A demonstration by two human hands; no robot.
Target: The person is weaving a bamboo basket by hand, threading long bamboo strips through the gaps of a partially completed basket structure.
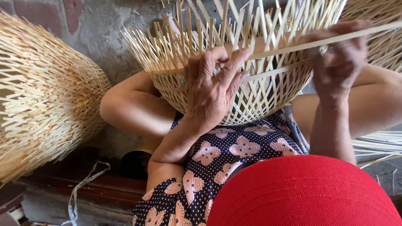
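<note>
head view: half-woven bamboo basket (251,90) on lap, centre to 12 o'clock.
left hand (211,86): fingers spread, pressing weave, gripping nothing.
right hand (341,58): at 2 o'clock, pinching long strip (293,45).
step: weaving strip; next likely needs threading it between uprights.

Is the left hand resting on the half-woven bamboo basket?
Yes, the left hand lies spread on the half-woven bamboo basket, fingers pressing its strips.

Left hand (211,86) fingers spread, right hand (341,58) pinched, blurred, forearms raised
</note>
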